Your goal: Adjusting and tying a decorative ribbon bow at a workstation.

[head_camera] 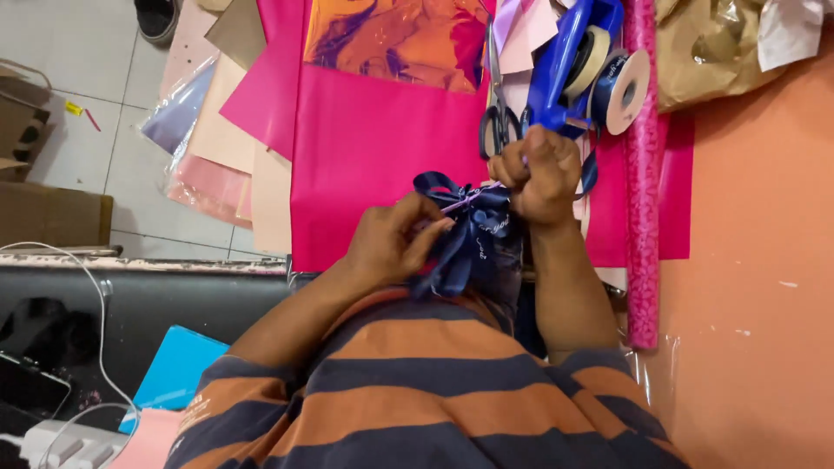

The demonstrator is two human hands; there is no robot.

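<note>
Pinching a thin lilac strand, the left hand point(391, 243) has its fingers closed together on it just beside a dark blue ribbon bow point(469, 234). The right hand point(540, 174) is balled into a fist, fingers clamped on the other end of the strand, touching the bow's upper right side. The bow sits between the two hands, above a bright pink sheet of paper point(365, 156) spread on the table. Just beyond the right hand lie black-handled scissors point(498, 122), a blue tape dispenser point(569, 61) and a spool of dark ribbon point(624, 91). A pink patterned roll point(643, 217) lies along the right side of the sheet, next to an orange surface point(764, 260).
</note>
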